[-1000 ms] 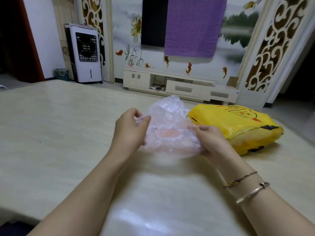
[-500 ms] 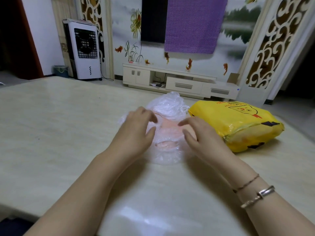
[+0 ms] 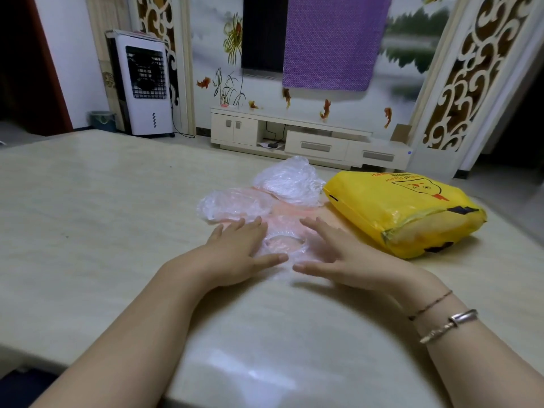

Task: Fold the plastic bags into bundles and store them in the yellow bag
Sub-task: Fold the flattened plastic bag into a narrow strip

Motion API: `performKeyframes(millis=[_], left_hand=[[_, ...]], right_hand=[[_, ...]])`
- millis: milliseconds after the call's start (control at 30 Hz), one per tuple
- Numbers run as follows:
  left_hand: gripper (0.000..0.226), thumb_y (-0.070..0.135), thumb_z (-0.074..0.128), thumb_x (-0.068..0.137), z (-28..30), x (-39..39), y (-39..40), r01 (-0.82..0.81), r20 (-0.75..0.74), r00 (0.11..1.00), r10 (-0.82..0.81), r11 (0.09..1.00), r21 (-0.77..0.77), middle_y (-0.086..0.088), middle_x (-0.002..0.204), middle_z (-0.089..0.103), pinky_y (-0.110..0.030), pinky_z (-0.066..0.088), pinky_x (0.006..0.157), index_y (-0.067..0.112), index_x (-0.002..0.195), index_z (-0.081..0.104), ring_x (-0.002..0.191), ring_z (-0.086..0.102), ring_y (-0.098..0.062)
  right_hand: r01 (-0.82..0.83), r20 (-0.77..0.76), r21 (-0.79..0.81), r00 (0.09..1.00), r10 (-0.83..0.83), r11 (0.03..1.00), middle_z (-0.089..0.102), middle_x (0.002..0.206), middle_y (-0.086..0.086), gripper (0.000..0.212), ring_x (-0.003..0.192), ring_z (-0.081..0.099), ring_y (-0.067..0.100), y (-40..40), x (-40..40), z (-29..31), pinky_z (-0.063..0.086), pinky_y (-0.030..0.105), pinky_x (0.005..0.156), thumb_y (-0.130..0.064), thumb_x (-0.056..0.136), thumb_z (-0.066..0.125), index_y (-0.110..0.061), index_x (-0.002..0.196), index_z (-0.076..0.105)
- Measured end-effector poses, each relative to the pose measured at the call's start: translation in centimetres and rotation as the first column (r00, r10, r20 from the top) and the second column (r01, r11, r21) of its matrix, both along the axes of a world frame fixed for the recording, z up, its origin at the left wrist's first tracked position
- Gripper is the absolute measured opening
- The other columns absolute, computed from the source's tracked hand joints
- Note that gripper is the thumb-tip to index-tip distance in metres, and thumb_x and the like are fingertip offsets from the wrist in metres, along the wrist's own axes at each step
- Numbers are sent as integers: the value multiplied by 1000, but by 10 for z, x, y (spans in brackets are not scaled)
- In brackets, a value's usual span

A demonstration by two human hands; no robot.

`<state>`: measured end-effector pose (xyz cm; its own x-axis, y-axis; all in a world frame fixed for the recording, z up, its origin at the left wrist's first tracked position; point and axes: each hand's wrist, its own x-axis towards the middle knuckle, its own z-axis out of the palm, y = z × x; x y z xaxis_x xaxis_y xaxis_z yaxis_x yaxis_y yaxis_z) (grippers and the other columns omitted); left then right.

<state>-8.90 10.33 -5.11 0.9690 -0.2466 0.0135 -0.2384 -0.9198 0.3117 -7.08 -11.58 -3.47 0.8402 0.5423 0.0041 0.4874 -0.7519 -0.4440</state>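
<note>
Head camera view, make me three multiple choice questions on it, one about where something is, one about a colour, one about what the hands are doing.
1. Where does the yellow bag lie relative to the pinkish plastic bag?
A. To its right on the table
B. Under it
C. On the floor

2. What colour is the cloth hanging on the far wall?
A. Green
B. Purple
C. Red

3. What are the left hand and right hand doing?
A. Lifting the plastic bag in the air
B. Gripping the yellow bag
C. Lying flat on the plastic bag, fingers straight

Answers: 1 A, it rests on the table right of the plastic; 2 B, the cloth is plainly purple; 3 C, both palms are down on the plastic.
</note>
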Motion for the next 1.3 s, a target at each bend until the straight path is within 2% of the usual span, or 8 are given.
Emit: performKeyframes(millis=[100, 200, 300, 500, 700, 867, 1100, 1300], left_hand=[[49, 54, 54, 90, 7, -3, 0, 49, 205, 979, 12, 956, -288, 11, 138, 46, -26, 30, 102, 29, 131, 48, 130, 31, -11], [23, 42, 66, 86, 11, -5, 2, 93, 208, 978, -9, 913, -396, 10, 108, 56, -15, 37, 80, 27, 100, 56, 105, 47, -8], [34, 48, 74, 76, 8, -5, 4, 56, 87, 996, -25, 926, -373, 9, 102, 55, -18, 42, 79, 26, 94, 56, 93, 53, -7], [55, 56, 82, 61, 11, -8, 5, 19, -6, 1000, -22, 949, -314, 14, 106, 50, -20, 42, 83, 31, 98, 52, 100, 48, -1], [13, 24, 59, 88, 8, 0, 4, 29, 117, 993, 10, 945, -327, 7, 98, 55, -15, 37, 67, 17, 98, 55, 86, 52, -10], [21, 18, 45, 95, 7, 14, -2, -128, 124, 973, 197, 897, -423, 3, 73, 54, -22, 33, 57, 6, 82, 55, 66, 45, -12], [15, 22, 44, 91, -2, 18, -2, -334, 229, 897, 378, 919, -208, -3, 87, 58, -31, 36, 62, 10, 94, 51, 80, 54, -28], [19, 18, 41, 96, 2, 15, 0, -480, 309, 844, 439, 874, 71, -3, 91, 52, -28, 23, 55, 12, 114, 42, 83, 50, -29]], right_hand=[[-10, 33, 27, 999, 9, 1000, 38, 137, -22, 70, 128, 30, -6, -10, -5, 14, 28, 19, 108, -51, 73, 76, -40, 132, 40], [-29, 42, -75, 999, 32, 997, 44, 118, -17, 45, 116, 35, 1, -14, -8, 19, 31, 14, 94, -26, 79, 70, -38, 116, 48], [-35, 33, -122, 999, 39, 992, 46, 113, -12, 39, 110, 38, 5, -13, -8, 18, 32, 9, 88, -16, 80, 63, -30, 114, 51], [34, 291, 9, 956, -35, 999, 55, 93, -9, 15, 88, 50, 9, -3, 6, -2, 41, 26, 77, -13, 86, 54, -25, 94, 59], [241, 135, 319, 946, -296, 917, 68, 76, 1, 27, 75, 60, 18, 0, 16, -5, 46, 31, 71, -18, 93, 48, -18, 72, 65], [370, 112, 397, 889, -444, 840, 62, 64, 2, 34, 57, 52, 13, 8, 24, -14, 38, 26, 56, -24, 97, 48, -7, 70, 60], [485, 288, 99, 822, -491, 869, 58, 88, 1, 17, 95, 56, 30, 13, 29, -19, 37, 37, 74, -32, 91, 53, -18, 83, 48], [553, 369, -69, 787, -494, 830, 55, 114, 13, 38, 108, 53, 34, 15, 29, -19, 40, 40, 82, -42, 94, 48, -7, 110, 50]])
